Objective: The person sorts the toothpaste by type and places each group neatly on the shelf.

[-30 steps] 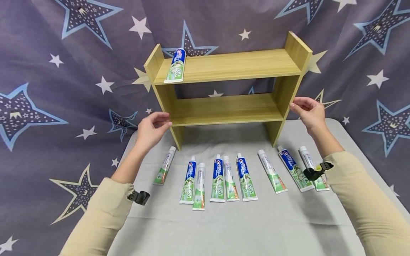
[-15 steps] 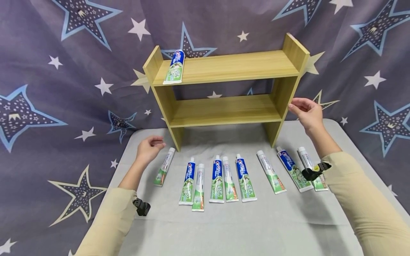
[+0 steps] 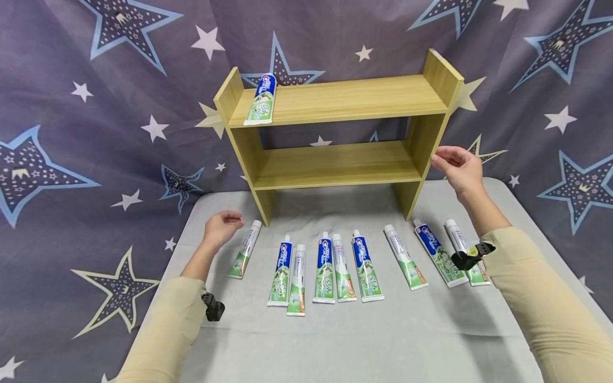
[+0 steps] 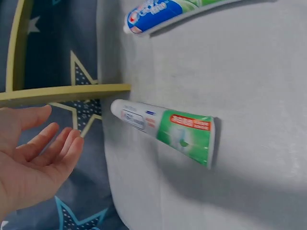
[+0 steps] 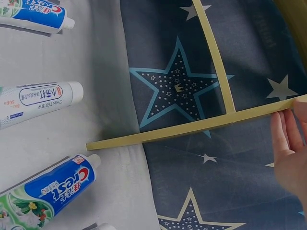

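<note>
My left hand [image 3: 221,227] hovers beside a white and green toothpaste tube [image 3: 246,249], fingers loosely bent and holding nothing. In the left wrist view that tube [image 4: 165,130] lies past the fingertips, its cap toward the shelf. On the far right, my right hand [image 3: 460,169] touches the side panel of a two-tier wooden shelf [image 3: 337,162]. The right wrist view has its extended fingers [image 5: 283,132] along the panel's outer face, with the thumb at the front edge. One blue and green Crest tube [image 3: 262,101] lies at the left end of the top tier.
Several more tubes lie in a loose row before the shelf, among them a Crest tube [image 3: 324,268] in the middle and a white and green tube [image 3: 405,258] at right. A grey cloth [image 3: 335,340] covers the table. A star-patterned curtain [image 3: 119,133] hangs behind.
My left hand has dropped from the shelf's left side panel to beside the leftmost tube on the table. The right hand stays at the right panel; the tubes lie as before.
</note>
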The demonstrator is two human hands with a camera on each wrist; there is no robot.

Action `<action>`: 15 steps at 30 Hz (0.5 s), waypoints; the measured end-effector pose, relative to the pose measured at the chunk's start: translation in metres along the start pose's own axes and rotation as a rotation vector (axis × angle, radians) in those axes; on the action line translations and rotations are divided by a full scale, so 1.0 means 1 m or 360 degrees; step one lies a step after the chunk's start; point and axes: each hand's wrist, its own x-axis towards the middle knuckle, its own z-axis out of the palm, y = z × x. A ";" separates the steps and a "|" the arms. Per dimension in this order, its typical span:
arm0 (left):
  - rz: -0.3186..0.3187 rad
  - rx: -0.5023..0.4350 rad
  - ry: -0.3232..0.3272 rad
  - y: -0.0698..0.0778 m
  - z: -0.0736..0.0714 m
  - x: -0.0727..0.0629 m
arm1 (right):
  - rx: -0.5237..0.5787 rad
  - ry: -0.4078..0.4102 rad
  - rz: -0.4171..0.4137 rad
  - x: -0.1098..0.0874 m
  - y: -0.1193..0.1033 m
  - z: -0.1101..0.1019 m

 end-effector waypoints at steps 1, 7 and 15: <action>-0.0010 0.0004 -0.0005 -0.002 0.001 0.001 | -0.0002 0.0000 0.0002 0.000 0.000 0.000; -0.0064 0.0007 -0.0047 -0.015 0.009 0.002 | -0.0023 0.0013 0.0030 -0.001 -0.001 0.000; -0.0167 0.0001 -0.0097 -0.032 0.024 0.006 | -0.0012 0.0012 0.0026 -0.001 -0.002 0.001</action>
